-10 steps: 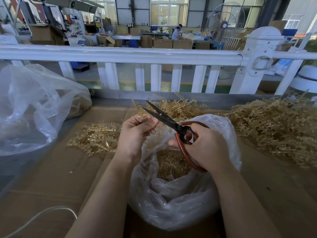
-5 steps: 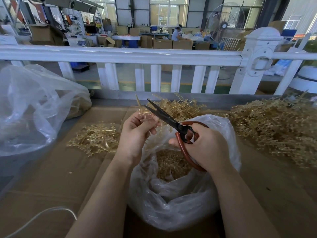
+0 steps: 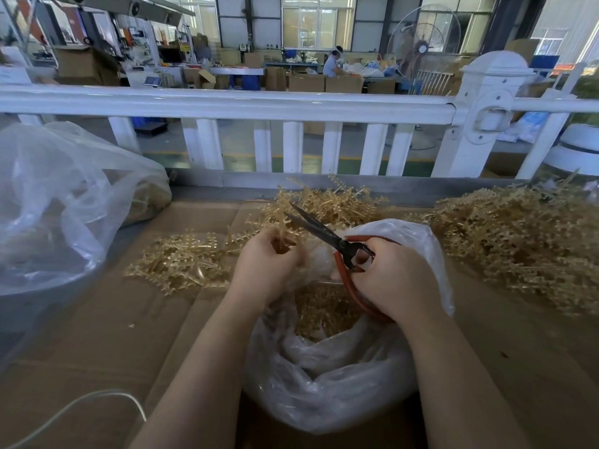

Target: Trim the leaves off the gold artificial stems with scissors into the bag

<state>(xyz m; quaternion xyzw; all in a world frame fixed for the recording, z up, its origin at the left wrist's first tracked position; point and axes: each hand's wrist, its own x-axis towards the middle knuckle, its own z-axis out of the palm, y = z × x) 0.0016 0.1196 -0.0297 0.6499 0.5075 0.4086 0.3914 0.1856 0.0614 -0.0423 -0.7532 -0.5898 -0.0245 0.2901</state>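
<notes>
gold stem (image 3: 281, 233) sits pinched in the curled fingers of the left hand (image 3: 267, 265), held above the far rim of the open bag (image 3: 327, 384). its upper end rises past the fingertips; motion blur hides the finer detail there. right hand (image 3: 393, 280) grips the scissors (image 3: 327, 236) with fingers curled through the red handle loops. the dark blades point up and left, slightly parted, tips close beside the stem; contact cannot be told. the bag stands on cardboard (image 3: 97, 335) between the two forearms and holds a layer of gold trimmings (image 3: 324, 314). a small pile of gold pieces (image 3: 181, 264) lies left of the left hand. another pile (image 3: 330, 202) lies behind the scissors, and a large heap (image 3: 525, 247) lies to the right. a second clear bag (image 3: 64, 202) sits at the far left. a white cord (image 3: 81, 406) crosses the near left corner. a white railing (image 3: 227, 105) runs behind the work surface.
</notes>
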